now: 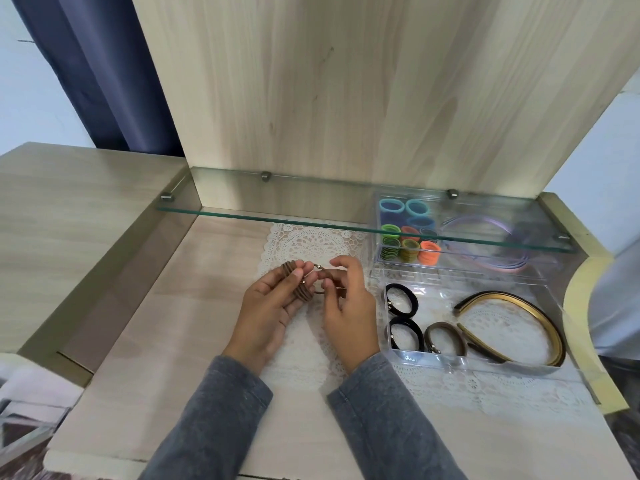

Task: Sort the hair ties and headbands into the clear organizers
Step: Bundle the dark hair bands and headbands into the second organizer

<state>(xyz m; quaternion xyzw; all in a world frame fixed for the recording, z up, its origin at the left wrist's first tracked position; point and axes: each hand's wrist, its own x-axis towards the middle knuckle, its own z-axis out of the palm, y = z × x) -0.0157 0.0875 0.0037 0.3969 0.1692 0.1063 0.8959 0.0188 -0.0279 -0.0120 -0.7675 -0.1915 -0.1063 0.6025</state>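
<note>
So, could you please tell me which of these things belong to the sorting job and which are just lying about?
Job: left hand and right hand holding brown hair ties; near clear organizer with black ties, gold headbands; far clear organizer with coloured ties, pastel headbands.
Lying about: lace doily, glass shelf, blue curtain.

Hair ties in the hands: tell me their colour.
Brown hair ties, seen best in the head view.

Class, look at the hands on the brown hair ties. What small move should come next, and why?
Probably the right hand draws the loose tie it pinches off the brown bundle held by the left hand, toward the near organizer, where a matching brown tie already lies beside black ties.
</note>
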